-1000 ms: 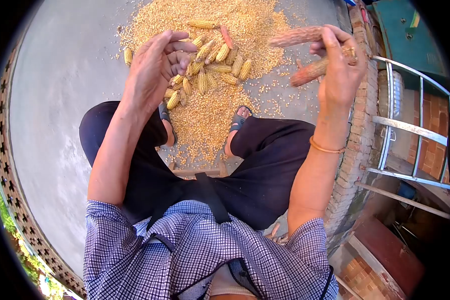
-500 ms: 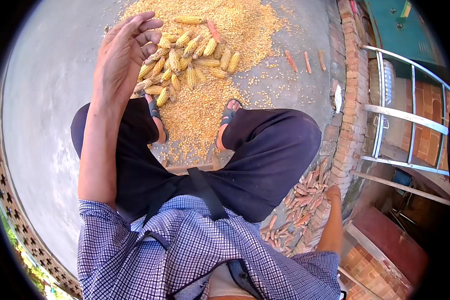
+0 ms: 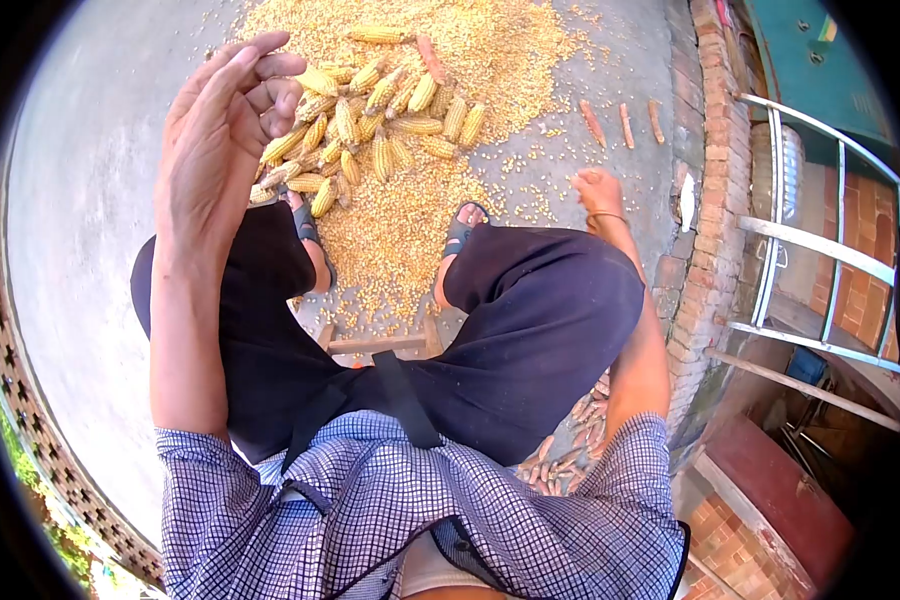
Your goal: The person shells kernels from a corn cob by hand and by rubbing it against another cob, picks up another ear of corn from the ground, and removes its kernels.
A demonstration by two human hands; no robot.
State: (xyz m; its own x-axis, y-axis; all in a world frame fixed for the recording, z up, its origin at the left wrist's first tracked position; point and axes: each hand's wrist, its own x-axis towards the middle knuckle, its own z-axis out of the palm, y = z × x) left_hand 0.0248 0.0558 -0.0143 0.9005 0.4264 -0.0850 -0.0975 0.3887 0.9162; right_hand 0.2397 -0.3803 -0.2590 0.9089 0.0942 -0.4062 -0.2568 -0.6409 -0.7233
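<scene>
My left hand (image 3: 225,120) is raised over the left edge of a heap of yellow corn cobs (image 3: 380,110), palm turned right. Its fingers are loosely bent, slightly apart, with nothing between them. On the right, beyond my knee, my right hand (image 3: 598,192) hangs over the floor with its fingers curled in; no object shows in it. Around and beneath the cobs spread loose corn kernels (image 3: 390,240), reaching between my sandalled feet. One reddish stripped cob (image 3: 430,60) lies on the heap. Several more stripped cobs (image 3: 592,123) lie on the concrete to the right.
A low brick edge (image 3: 718,150) runs along the right, with a metal rail frame (image 3: 820,232) beyond it. More stripped cobs (image 3: 560,460) are piled beside my right hip. A wooden bar (image 3: 378,344) shows between my legs. Perforated blocks (image 3: 30,420) border the left side.
My right hand has swung forward from beside the stripped-cob pile at the brick edge to beyond my right knee. My left hand has shifted slightly left, still raised.
</scene>
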